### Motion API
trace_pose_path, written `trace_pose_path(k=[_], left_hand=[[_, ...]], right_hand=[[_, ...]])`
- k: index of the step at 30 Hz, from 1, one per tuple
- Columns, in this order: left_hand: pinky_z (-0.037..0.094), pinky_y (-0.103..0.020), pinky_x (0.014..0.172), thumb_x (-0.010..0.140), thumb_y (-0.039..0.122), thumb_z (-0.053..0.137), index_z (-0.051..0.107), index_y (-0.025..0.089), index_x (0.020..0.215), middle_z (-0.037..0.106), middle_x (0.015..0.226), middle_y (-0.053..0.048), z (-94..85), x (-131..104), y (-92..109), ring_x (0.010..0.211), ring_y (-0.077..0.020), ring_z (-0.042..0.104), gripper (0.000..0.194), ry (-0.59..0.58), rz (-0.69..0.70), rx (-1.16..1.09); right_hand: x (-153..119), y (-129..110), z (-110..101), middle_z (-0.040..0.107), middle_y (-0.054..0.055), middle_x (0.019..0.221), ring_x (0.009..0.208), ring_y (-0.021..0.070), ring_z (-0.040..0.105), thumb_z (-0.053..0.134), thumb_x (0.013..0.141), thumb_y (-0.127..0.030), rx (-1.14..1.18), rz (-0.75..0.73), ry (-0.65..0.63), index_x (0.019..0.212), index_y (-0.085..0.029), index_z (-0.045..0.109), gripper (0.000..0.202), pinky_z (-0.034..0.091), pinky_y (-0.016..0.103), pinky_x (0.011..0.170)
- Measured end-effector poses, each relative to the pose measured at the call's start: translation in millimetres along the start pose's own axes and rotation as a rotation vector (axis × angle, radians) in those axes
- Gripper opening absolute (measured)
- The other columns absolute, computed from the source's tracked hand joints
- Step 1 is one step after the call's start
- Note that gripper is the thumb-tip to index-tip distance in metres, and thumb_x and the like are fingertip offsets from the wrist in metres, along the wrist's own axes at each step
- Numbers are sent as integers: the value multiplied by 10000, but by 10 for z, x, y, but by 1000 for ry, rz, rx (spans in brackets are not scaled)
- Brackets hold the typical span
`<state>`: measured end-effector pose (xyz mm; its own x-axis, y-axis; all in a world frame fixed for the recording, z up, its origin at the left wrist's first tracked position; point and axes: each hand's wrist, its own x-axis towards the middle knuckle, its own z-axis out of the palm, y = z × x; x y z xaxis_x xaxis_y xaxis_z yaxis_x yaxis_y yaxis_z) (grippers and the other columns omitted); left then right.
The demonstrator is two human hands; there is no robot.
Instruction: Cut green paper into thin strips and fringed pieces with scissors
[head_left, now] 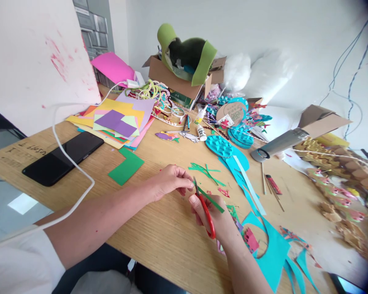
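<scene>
My right hand is closed around red-handled scissors, whose blades point up and away toward my left fingertips. A narrow green paper strip slants past the blades and over the back of my right hand. My left hand is pinched at the strip's near end, right beside the scissor tips. Just beyond the hands lie several thin green paper strips and red paper scraps. To the left, an L-shaped green paper piece rests flat on the wooden table.
A black phone lies at the left under a white cable. Coloured paper sheets are stacked behind it. Blue paper offcuts spread to my right. A metal flask lies farther back, near glue bottles and a cardboard box.
</scene>
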<state>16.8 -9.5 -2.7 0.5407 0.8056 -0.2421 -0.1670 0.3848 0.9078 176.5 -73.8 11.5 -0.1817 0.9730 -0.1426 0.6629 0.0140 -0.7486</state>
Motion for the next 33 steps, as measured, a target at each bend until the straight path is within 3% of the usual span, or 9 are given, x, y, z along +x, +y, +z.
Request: trace_pose_path(k=[33], left_hand=[[414, -237, 572, 582, 219, 688, 630, 127, 662, 622, 610, 8, 7, 3, -6, 521, -77, 533, 135, -3, -14, -25]], right_hand=[[2, -19, -25, 470, -15, 430, 367, 88, 394, 479, 860, -548, -30, -84, -1, 545, -179, 494, 485, 299, 212, 366]])
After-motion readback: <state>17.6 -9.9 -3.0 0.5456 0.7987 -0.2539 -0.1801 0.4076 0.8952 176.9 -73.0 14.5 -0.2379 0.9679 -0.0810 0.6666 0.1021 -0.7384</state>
